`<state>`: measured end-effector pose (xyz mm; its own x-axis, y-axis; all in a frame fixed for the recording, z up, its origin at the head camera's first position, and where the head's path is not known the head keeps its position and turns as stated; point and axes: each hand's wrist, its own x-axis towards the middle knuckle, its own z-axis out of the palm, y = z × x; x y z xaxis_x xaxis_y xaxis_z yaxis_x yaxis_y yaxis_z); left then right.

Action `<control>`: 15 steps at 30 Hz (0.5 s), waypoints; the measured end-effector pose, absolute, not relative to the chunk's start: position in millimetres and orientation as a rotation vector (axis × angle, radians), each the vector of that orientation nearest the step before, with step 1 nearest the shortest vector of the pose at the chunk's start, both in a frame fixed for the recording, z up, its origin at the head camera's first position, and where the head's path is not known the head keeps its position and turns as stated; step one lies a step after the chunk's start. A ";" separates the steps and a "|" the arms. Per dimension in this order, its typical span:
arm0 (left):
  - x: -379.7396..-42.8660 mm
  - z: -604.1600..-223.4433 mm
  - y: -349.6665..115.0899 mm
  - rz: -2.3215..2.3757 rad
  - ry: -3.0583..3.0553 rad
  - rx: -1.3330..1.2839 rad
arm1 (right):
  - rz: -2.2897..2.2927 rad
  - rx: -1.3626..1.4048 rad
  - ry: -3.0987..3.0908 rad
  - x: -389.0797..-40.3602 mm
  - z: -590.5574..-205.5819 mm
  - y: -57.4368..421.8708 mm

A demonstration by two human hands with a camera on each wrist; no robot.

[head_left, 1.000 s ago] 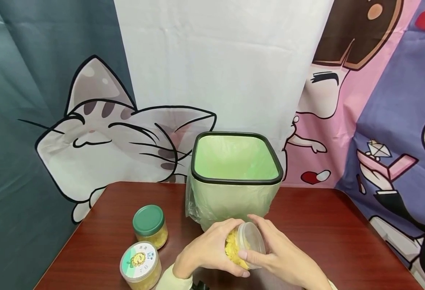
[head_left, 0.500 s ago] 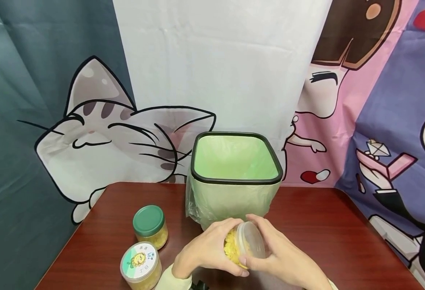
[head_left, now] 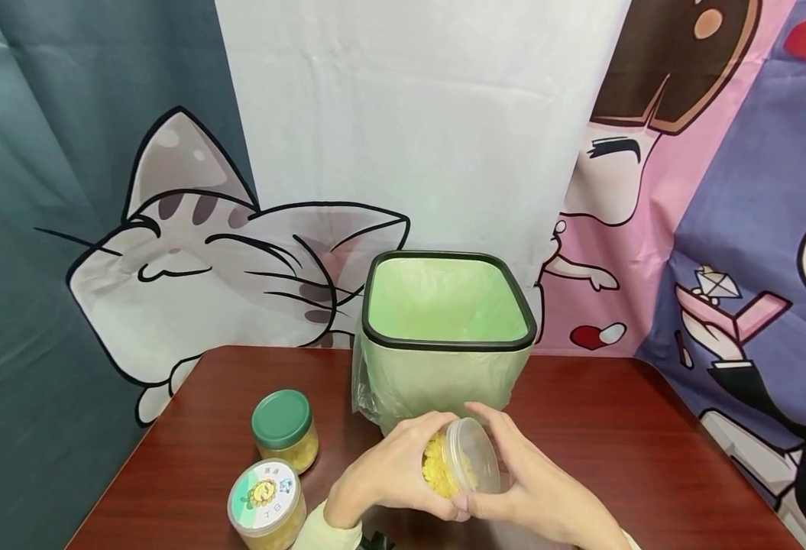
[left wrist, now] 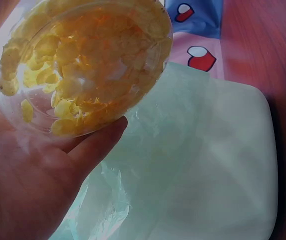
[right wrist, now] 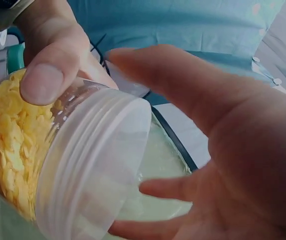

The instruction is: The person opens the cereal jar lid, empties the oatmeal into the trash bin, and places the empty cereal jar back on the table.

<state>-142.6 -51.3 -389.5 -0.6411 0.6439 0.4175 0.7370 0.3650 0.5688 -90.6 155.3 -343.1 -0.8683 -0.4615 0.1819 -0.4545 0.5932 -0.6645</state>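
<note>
In the head view, my left hand (head_left: pixel 396 467) grips a clear jar (head_left: pixel 435 466) full of yellow flakes, tilted on its side toward the right. Its translucent screw lid (head_left: pixel 482 456) faces my right hand (head_left: pixel 536 489). The right fingers and thumb are spread around this lid. The right wrist view shows the right thumb raised apart from the lid (right wrist: pixel 95 160), while two right fingertips are right at its edge. There the left thumb presses on the jar's clear wall. Flakes (left wrist: pixel 78 60) show through the round jar base in the left wrist view.
A pale green bin (head_left: pixel 437 378) with a black rim and a plastic liner stands behind the hands. Left of them, a green-lidded jar (head_left: pixel 282 424) and a jar with a printed lid (head_left: pixel 265 493) stand on the reddish-brown table (head_left: pixel 176 473). A patterned cloth (head_left: pixel 444 137) hangs behind.
The jar has turned slightly in my left hand. My right thumb has slid down off the lid to beside the left thumb. The bin and both standing jars stay put.
</note>
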 end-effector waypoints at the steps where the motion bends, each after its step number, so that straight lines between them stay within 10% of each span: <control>1: -142.4 -389.5 -51.4 -1.144 -2.492 -1.266 | -1.181 -0.746 2.781 -90.5 -343.3 154.9; 15: -139.5 -387.2 -50.0 -1.095 -2.467 -1.276 | -1.185 -0.556 2.806 -91.9 -344.2 151.2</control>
